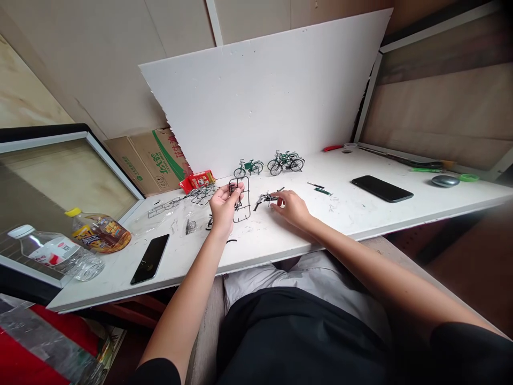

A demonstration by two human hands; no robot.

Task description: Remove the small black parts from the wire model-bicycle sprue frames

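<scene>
Upright in the fingers of my left hand [225, 207] is a thin black plastic parts frame [249, 199], with small pieces still attached to its bars. My right hand [292, 207] is closed at the thumb and fingertips on a black model bicycle assembly [264, 199] lying on the white table [280, 235]. The fingers hide part of that assembly. Behind the hands stand a green model bicycle [249, 168] and, farther right, black and green model bicycles [285, 162] close together. Part of a small black piece [209, 222] shows beside my left wrist.
More black parts frames [202, 195] lie by a red packet [198, 181] at left. A phone [150, 259] and two bottles [100, 232] are at the near left. A small green tool [323, 191], another phone [381, 188] and a mouse [445, 181] lie right.
</scene>
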